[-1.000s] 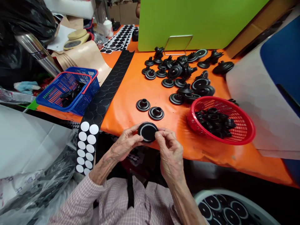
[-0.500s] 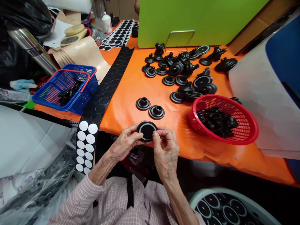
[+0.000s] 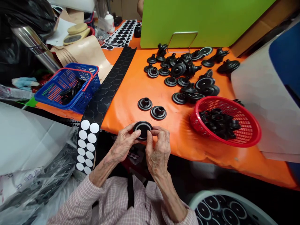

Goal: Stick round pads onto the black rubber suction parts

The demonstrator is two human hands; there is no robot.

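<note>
Black disc (image 3: 143, 127) sits between fingers (image 3: 136, 134); red basket (image 3: 248, 132) holds parts (image 3: 219, 121).

Black disc (image 3: 143, 127) farther left than 1 second ago, right hand (image 3: 159, 148) nearer the left hand (image 3: 123, 144).

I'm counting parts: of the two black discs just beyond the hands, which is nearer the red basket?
The right disc, lying closer to the right hand; the left disc sits farther back, towards the blue basket.

Pale tub (image 3: 199, 196) cropped at bottom, green board (image 3: 208, 22) cropped at top, underside of held black disc (image 3: 142, 126) hidden
</note>
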